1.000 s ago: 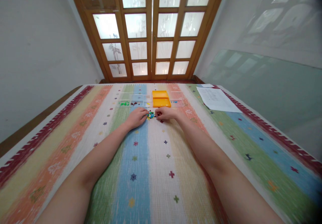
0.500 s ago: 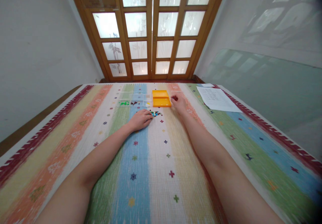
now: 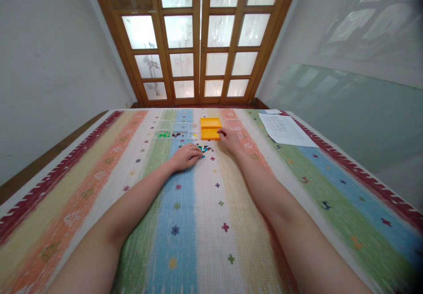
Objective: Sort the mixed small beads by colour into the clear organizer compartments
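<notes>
A small heap of tiny coloured pieces (image 3: 204, 148) lies on the striped cloth. My left hand (image 3: 186, 156) rests just left of the heap, fingers curled and touching its edge; whether it holds a piece is too small to tell. My right hand (image 3: 229, 138) is right of the heap, beside the orange tray (image 3: 210, 128), its fingers drawn together. A clear divided box (image 3: 173, 132) with green and dark pieces in its cells stands left of the orange tray.
The striped cloth (image 3: 211, 214) covers the whole table. A printed sheet of paper (image 3: 284, 130) lies at the far right. Wooden doors with frosted panes (image 3: 194, 42) stand behind the table's far edge.
My right hand left the heap, went out to the clear cell right of the orange tray, and has come back a little toward the heap. My left hand stayed by the heap.
</notes>
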Available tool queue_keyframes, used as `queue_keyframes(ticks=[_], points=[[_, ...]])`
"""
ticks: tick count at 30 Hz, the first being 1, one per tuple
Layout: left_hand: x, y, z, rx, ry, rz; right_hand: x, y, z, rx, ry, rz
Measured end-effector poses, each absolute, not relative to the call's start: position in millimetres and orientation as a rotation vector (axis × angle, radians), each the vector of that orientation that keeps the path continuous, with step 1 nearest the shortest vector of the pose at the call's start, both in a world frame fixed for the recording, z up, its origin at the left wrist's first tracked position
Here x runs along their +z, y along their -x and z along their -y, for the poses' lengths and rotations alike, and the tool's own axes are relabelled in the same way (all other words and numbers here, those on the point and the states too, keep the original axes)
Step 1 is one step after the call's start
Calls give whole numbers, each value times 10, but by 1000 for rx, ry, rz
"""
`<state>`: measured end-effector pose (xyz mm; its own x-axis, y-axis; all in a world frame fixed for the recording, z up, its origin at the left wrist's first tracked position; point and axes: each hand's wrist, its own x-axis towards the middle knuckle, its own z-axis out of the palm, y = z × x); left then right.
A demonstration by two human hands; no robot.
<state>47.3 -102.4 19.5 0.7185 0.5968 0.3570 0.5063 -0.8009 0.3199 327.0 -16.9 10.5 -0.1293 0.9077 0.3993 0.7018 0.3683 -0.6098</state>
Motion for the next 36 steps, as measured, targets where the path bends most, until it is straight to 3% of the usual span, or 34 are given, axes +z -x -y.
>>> queue_keyframes(ticks=[8, 21, 31, 36], points=[[64, -188, 776, 862, -2602, -1224, 43, -2854, 497, 201, 1246, 2227], [95, -274, 856, 795, -2647, -1125, 153, -2854, 755, 221, 937, 2587], [58, -278, 827, 791, -2650, -1101, 159, -2808, 744, 242, 898, 2674], [25, -249, 801, 804, -2651, -1102, 107, -2904, 634, 302, 1050, 2397]])
